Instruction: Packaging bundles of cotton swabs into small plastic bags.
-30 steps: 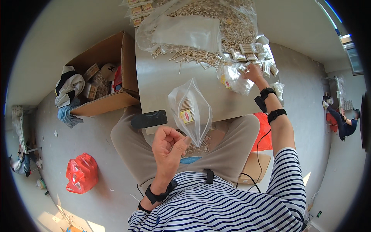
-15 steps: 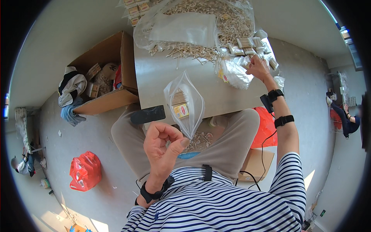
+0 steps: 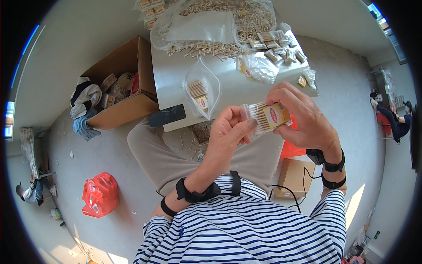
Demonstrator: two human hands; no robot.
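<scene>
Between my hands is a small clear packet of cotton swabs [image 3: 262, 118] with a yellow and red label. My left hand [image 3: 225, 140] pinches its clear end between thumb and fingers. At the labelled end, my right hand [image 3: 304, 118] grips it, fingers over the top and thumb below. Just beyond my left hand, a clear zip bag [image 3: 212, 79] rests at the table's near edge with its mouth gaping. Inside that bag lies another swab bundle [image 3: 198, 93] with a yellow label.
Loose cotton swabs [image 3: 255, 22] fill a large plastic bag on the metal table [image 3: 171, 83]. Several small swab packets [image 3: 274, 57] lie at the right, beside clear bags [image 3: 261, 68]. A cardboard box [image 3: 127, 112] stands left; a red bag [image 3: 100, 193] sits on the floor.
My right hand has come back from the packets at the table's right with one packet. My left hand has moved right from the zip bag and pinches that packet.
</scene>
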